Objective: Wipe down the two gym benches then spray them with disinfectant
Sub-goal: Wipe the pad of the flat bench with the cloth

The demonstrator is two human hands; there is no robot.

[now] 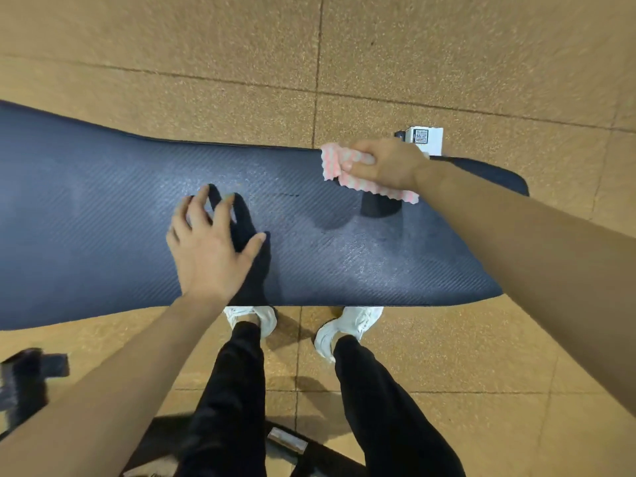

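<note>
The bench [103, 201] is dark navy, nearly black, with a fine diagonal weave pattern that shows pale grey where light falls on it, and the cloth [332, 163] is striped in pink and white. The floor [206, 46] is speckled orange-tan in square tiles with thin dark seams. The trousers [234, 390] are plain black, the 2 shoes [347, 325] white, and the label [425, 137] white with a black square code.

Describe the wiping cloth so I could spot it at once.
Find the long dark padded bench lying across the tan floor. At its far edge, toward the right end, the right hand grips a crumpled cloth. It is the only pink-and-white, wavy-edged thing there.
</note>
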